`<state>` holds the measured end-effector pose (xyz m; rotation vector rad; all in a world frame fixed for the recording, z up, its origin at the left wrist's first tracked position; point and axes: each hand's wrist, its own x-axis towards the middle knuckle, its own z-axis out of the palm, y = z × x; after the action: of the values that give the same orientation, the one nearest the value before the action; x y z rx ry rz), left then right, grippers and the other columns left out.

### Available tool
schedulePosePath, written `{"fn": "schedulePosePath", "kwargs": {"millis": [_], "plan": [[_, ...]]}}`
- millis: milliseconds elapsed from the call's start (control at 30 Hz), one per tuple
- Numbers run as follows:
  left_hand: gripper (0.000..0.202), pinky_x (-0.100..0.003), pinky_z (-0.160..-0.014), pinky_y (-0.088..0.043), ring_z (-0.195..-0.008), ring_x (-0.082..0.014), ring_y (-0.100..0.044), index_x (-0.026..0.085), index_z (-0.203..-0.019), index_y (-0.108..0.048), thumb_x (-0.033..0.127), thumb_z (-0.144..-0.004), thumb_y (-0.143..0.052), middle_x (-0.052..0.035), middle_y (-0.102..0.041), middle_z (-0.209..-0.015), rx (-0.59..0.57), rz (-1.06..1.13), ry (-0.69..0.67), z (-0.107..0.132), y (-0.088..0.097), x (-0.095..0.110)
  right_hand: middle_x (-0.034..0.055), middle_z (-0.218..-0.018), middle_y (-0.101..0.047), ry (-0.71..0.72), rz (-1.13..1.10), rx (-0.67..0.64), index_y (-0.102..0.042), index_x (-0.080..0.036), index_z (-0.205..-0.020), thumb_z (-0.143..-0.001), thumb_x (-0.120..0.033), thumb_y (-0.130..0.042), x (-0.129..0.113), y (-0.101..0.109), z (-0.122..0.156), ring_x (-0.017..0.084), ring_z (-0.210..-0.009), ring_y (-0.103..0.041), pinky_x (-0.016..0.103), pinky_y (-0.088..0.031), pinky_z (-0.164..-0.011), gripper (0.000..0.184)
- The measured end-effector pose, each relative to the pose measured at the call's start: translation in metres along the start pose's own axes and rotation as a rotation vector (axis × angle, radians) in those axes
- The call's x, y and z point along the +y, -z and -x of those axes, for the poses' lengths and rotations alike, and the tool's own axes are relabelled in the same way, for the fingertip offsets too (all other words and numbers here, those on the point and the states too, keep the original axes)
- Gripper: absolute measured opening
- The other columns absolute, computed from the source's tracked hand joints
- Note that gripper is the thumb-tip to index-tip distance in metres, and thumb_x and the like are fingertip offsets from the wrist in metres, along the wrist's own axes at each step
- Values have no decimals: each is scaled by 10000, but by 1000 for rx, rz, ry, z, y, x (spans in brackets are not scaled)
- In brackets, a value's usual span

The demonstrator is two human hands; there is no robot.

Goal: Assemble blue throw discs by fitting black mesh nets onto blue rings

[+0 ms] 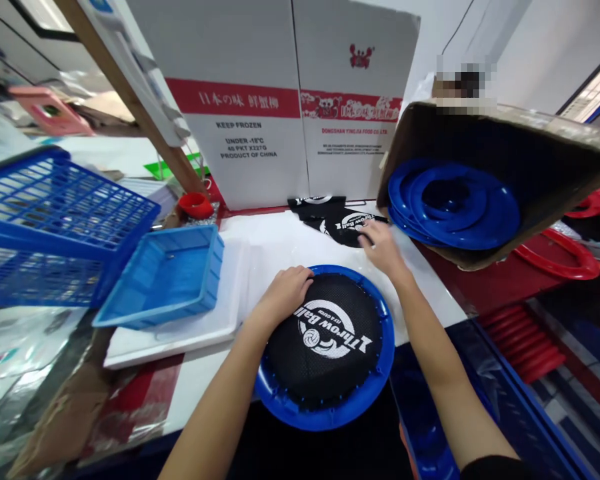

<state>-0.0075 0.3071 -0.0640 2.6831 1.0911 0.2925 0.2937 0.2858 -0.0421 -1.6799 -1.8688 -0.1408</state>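
A round blue plastic ring frame with black mesh (335, 377) stretched across it lies at the table's front edge, partly overhanging. White "Throw Ball" lettering is printed on the mesh. My left hand (287, 292) is closed over the far left part of its rim, fingertips on the mesh. Farther back, several black printed mesh pieces (347, 223) lie overlapped on the white tabletop. My right hand (381, 248) reaches to their right end, with fingertips touching the cloth and thumb and fingers apart.
A tilted cardboard box (545, 143) with several blue rings (503, 213) stands at the right, red rings (575, 257) beside it. At the left are a blue tray (155, 273) on white foam and a blue basket (65, 220). A white carton (250, 173) stands behind.
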Motion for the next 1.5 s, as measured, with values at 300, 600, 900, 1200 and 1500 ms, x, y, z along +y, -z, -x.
{"fn": "schedulePosePath", "kwargs": {"millis": [300,600,900,1200,1500], "plan": [[393,-516,-1059,-541,-1180,-359,-686,111,-1206,-736,202,-1059,-383,-216,-747,-1238,97,-22,225,-1,4,-21,245,-1527,-591,-562,551,351,-655,-123,-1392,-950,-56,-447,59,24,2,383,-1446,-454,734,-244,-1241,493],[259,-495,-1110,-533,-1206,-301,-699,221,-1144,-763,410,-1038,-622,-123,-770,-1223,506,820,120,95,19,59,231,-1440,-654,-489,389,541,-755,-201,-1273,-957,-119,-445,45,35,1,409,-1246,-556,696,-300,-1061,450],[571,-281,-495,-442,-480,-164,-599,196,-693,-634,719,-869,-781,-18,-587,-564,556,1999,666,201,-104,193,256,-1459,-661,-308,106,596,-787,-238,-1222,-1081,-351,-362,25,23,-1,430,-1303,-509,688,-113,-1093,462],[609,-407,-807,-650,-929,-311,-808,169,-1060,-729,639,-737,-941,-105,-788,-995,538,1921,776,173,-97,176,172,-1356,-736,-117,222,335,-757,-219,-1255,-1092,-226,-362,-38,15,18,350,-1281,-618,640,-285,-1113,427],[544,-386,-985,-651,-1041,-232,-766,188,-1089,-764,552,-744,-974,-77,-808,-1079,662,1894,757,170,-91,182,79,-1208,-707,-137,-710,503,-480,-378,-1397,-1066,-503,-475,-123,57,87,281,-1101,-749,563,-615,-993,354]]}}
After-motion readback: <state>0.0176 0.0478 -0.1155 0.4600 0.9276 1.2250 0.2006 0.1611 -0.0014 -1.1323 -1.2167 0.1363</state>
